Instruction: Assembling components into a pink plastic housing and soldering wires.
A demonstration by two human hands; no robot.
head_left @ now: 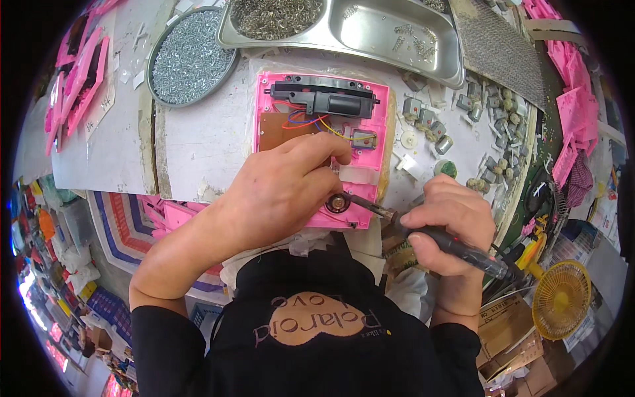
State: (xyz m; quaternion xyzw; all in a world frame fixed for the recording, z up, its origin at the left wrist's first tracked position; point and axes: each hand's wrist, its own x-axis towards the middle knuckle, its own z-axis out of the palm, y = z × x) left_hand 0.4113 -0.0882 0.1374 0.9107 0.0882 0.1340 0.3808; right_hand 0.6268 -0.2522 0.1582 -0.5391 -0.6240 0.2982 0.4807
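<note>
A pink plastic housing [380, 119] lies in front of me on the worktable. Inside it are a black plastic mechanism [331, 100], a brown circuit board [272, 129], a small boxed motor [364, 139] and red, blue and yellow wires. My left hand [284, 175] reaches over the housing, its fingers pinched just above a small round dark part [337, 203] near the lower edge. What those fingers hold is hidden. My right hand [453, 221] grips the black handle of a soldering iron [456, 250], its thin tip angled down-left to the round part, close to my left fingertips.
Beyond the housing stand a round tray of screws [192, 59] and a steel tray [397, 46] with springs. Several small motors [423, 119] lie to the right. Pink parts are stacked at far left [79, 86] and far right [575, 112]. A yellow fan [561, 300] stands lower right.
</note>
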